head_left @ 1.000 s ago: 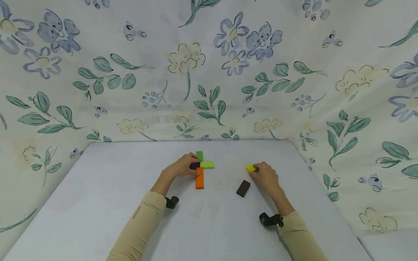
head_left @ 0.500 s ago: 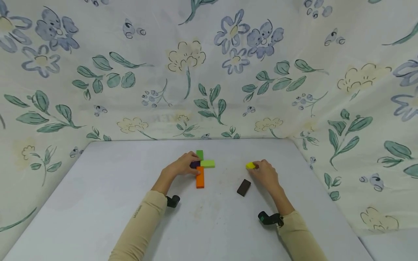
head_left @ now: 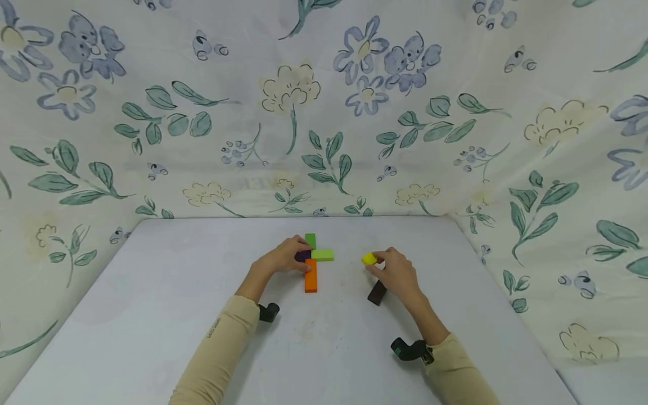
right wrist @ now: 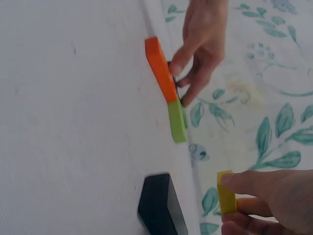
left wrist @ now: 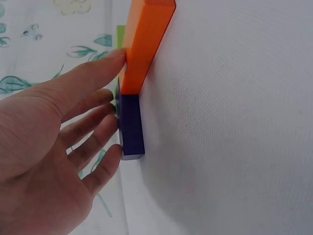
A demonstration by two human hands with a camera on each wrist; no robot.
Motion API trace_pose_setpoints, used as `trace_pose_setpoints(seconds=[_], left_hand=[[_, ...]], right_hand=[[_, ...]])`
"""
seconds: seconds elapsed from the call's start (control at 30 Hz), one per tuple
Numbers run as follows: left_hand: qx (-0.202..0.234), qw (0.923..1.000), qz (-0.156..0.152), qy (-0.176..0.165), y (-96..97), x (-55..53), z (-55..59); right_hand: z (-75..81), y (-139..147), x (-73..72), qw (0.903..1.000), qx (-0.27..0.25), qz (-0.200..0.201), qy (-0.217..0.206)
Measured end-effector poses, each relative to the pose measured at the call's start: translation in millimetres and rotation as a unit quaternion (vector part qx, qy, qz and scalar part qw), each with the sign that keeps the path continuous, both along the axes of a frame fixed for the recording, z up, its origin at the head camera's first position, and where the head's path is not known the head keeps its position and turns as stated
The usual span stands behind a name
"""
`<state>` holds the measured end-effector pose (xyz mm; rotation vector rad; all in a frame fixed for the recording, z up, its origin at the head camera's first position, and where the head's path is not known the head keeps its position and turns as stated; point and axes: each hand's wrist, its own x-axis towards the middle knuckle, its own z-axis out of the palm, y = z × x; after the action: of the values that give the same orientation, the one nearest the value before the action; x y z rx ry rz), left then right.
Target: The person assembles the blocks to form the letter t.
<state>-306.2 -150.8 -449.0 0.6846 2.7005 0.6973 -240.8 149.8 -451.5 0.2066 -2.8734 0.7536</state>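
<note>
On the white table, four-armed like a cross, lie an orange block, a dark purple block, a light green block and a green block. My left hand rests on them: its thumb touches the orange block and its fingertips touch the purple block, lightly bent. To the right, my right hand pinches a yellow block between thumb and fingers, seen end-up in the right wrist view. A dark brown block lies below that hand, partly covered by it.
The white table meets a flower-patterned cloth at the back and sides. Black wrist-worn camera mounts stick out inward from both wrists, low over the table.
My right hand has moved left with the yellow block, toward the light green block, and now covers part of the dark brown block. My left hand stays in place.
</note>
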Motion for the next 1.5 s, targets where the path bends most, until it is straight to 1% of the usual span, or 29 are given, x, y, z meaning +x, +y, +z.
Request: trace_pose_setpoints(seconds=[0.13, 0.23, 0.37, 0.47, 0.63, 0.87, 1.03, 1.23, 1.5], left_hand=[[0.004, 1.0, 0.0, -0.004, -0.3, -0.9, -1.2], [0.009, 0.9999, 0.005, -0.006, -0.6, -0.9, -1.2], [0.011, 0.9999, 0.005, -0.002, -0.8, -1.3, -0.8], [0.01, 0.9999, 0.0, 0.0, -0.6, -1.7, -1.4], [0.006, 1.0, 0.004, 0.0, -0.1, -1.9, -2.8], [0.01, 0.9998, 0.013, -0.007, -0.3, -1.7, -3.5], [0.01, 0.9998, 0.016, -0.01, 0.3, -1.8, -3.2], [0.01, 0.9998, 0.016, -0.011, 1.0, -0.8, -1.7], [0.015, 0.9998, 0.013, -0.01, 0.8, -0.6, 0.5]], right_hand=[[2.0, -14, 7.1, 0.9999, 0.002, 0.013, 0.005], [1.8, -23, 10.5, 0.9996, 0.004, 0.025, 0.01], [0.2, -33, 14.1, 0.9992, 0.001, 0.037, 0.014], [-1.7, -40, 17.1, 0.999, 0.001, 0.044, 0.009], [-3.5, -49, 21.0, 0.9979, 0.005, 0.065, 0.005], [0.1, -57, 24.0, 0.9971, 0.006, 0.076, 0.007], [1.5, -60, 25.3, 0.997, 0.007, 0.077, -0.006], [0.2, -64, 27.3, 0.9964, 0.01, 0.083, -0.014], [-2.4, -69, 31.8, 0.9942, -0.002, 0.106, -0.019]])
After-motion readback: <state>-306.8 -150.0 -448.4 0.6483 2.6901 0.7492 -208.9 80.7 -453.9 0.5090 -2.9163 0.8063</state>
